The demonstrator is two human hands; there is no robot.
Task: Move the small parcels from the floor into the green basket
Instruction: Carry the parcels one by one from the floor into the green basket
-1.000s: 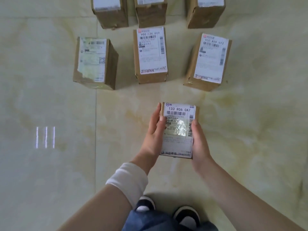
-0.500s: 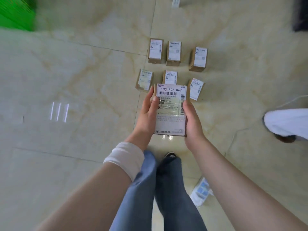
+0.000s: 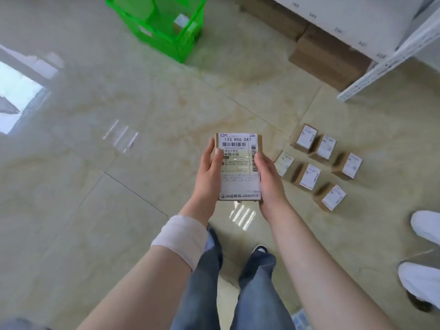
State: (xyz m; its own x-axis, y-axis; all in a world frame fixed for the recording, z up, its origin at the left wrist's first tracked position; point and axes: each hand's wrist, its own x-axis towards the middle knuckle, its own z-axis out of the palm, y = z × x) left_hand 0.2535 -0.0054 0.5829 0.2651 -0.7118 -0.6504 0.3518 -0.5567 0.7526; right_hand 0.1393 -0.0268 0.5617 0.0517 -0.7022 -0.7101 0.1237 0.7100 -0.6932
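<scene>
Judged partly done. Made out what looked like at least one small box (image 3: 181, 21) already lying inside the green basket (image 3: 166, 41), though too blurred behind the mesh to count. Carried one more, the held parcel (image 3: 240, 184), well short of that basket, out over the floor (image 3: 119, 186) ahead of the legs. Counted six remaining parcels (image 3: 309, 177) clustered on the tiles to the right, untouched, so reckoned most of the job left to do.

Clamped the held parcel from both sides: left hand (image 3: 209, 172) curled along its left edge, right hand (image 3: 269, 182) curled along the right edge and down to the lower corner, each thumb lapped over the top face. Set apart only by the box's width.

Noted plain brown cardboard, a flat rectangular shape with crisp corners, the top nearly covered by a white printed label (image 3: 237, 148) with barcode, glossy where clear tape crossed it. Took it for light and rigid, easy to drop in flat. Noted the basket as bright green plastic, slatted and see-through in the walls, rectangular, flared toward the rim. Found glossy, marbled, stone-look tile underfoot, throwing back the light in streaks
</scene>
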